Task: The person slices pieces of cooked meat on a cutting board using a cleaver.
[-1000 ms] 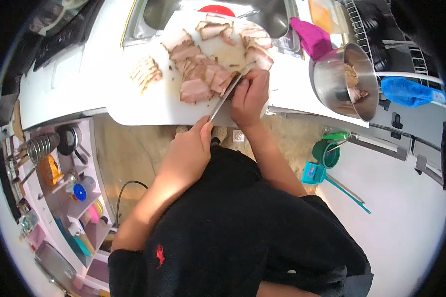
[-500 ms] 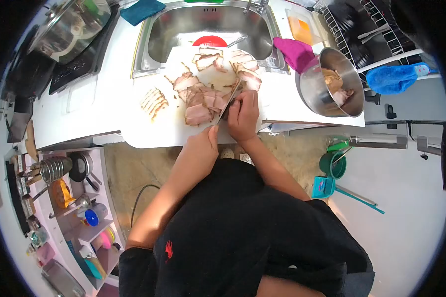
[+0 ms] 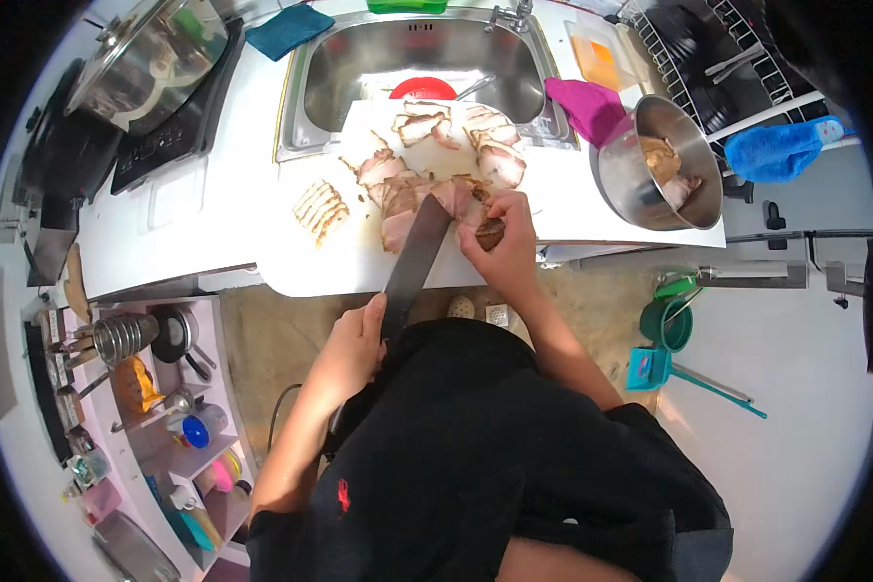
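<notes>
My left hand is closed around the handle of a wide-bladed knife. The blade slants up and right, its tip over the sliced meat in the middle of the white cutting board. With bent fingers, my right hand grips a browned piece of meat on the board, just right of the knife tip. More meat slices lie along the board's far right side and far edge. A scored, browned piece rests apart at the left.
Behind the board is a steel sink with a red bowl in it. A steel pot holding meat stands at the right, beside a magenta cloth. A large lidded pot sits on the cooktop at the left.
My left hand has drawn the knife back and left, turning its flat side into view. My right hand has shifted slightly right with its fingers around the browned meat piece. The view has shifted a little.
</notes>
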A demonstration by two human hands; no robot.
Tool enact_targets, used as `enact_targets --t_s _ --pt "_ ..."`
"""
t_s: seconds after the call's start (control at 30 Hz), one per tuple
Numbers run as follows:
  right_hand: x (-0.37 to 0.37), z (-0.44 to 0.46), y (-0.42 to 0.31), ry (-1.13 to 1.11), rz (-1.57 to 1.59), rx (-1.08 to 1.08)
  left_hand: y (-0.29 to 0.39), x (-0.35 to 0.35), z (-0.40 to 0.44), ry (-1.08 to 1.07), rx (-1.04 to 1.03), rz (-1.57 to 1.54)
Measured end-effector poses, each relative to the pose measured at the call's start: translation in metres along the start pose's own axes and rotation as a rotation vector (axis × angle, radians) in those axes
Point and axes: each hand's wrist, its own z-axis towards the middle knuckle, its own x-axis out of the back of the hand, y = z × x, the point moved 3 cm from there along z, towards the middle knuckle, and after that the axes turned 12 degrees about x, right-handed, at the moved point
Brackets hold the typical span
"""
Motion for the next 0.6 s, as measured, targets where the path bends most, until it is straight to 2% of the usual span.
enact_targets --t_s 0.13,0.23,0.33,0.43,0.53,0.6 --pt "0.005 -0.003 -0.011 -0.054 -0.034 -0.079 -0.013 0.001 0.004 -0.075 0.017 -0.111" --pt "0.010 -0.005 -0.014 -0.117 -0.089 -0.118 -0.010 0.003 -0.004 -0.055 -0.057 -0.014" --pt "0.014 -0.007 -0.012 -0.111 -0.049 -0.225 0.004 0.004 -0.018 -0.044 -0.043 -0.046" --pt "0.006 -0.006 -0.007 -0.084 -0.115 -0.158 0.017 -0.003 -0.009 0.058 -0.157 0.111" --pt "0.001 0.005 -0.012 -0.141 -0.176 -0.260 0.035 -0.020 -0.001 0.118 -0.350 0.164" --pt "0.002 0.015 -0.011 -0.233 -0.261 -0.309 0.035 -0.025 0.001 0.166 -0.408 0.219"
